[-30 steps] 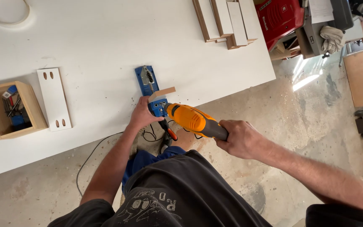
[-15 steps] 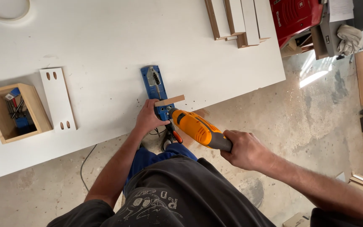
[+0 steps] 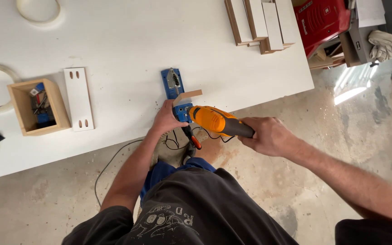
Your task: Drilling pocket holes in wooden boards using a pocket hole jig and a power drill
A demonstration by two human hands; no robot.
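Left of the left hand [image 3: 166, 119]: box [image 3: 35, 106], drilled panel [image 3: 78, 99]. Left hand pressing strip [image 3: 188, 95] into blue jig [image 3: 173, 86] at the table [image 3: 128, 54] edge. Right hand [image 3: 268, 135] wrapped around drill [image 3: 216, 121], just right. Risk: strip slipping under a weak press, bit skewing toward fingers.

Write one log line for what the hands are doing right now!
left hand: pressing on blue jig at table edge | right hand: holding orange drill | drill nose at jig | white panel lying apart
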